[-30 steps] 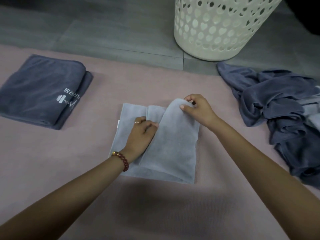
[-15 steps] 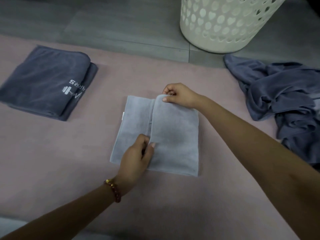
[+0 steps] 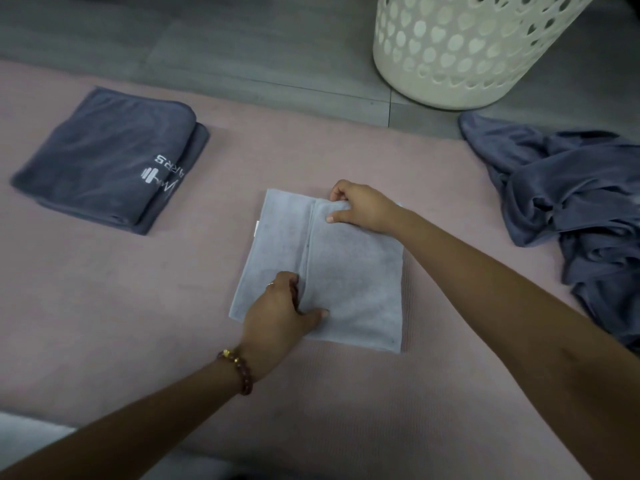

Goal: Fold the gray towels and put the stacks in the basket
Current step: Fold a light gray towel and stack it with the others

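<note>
A light gray towel (image 3: 353,271) lies folded on the pink mat, its right flap laid over the left part. My left hand (image 3: 280,313) pinches the flap's edge near the towel's near end. My right hand (image 3: 360,207) pinches the same flap at its far corner. A folded dark gray towel stack (image 3: 107,157) with white lettering sits at the left. The white perforated basket (image 3: 460,53) stands on the floor at the far right.
A heap of unfolded dark gray towels (image 3: 568,199) lies on the right side of the pink mat (image 3: 138,306). Gray floor tiles (image 3: 207,39) run beyond the mat's far edge.
The right flap has been laid down flat over the towel. My left hand slid toward the near end of the flap's edge, and my right hand lowered the far corner.
</note>
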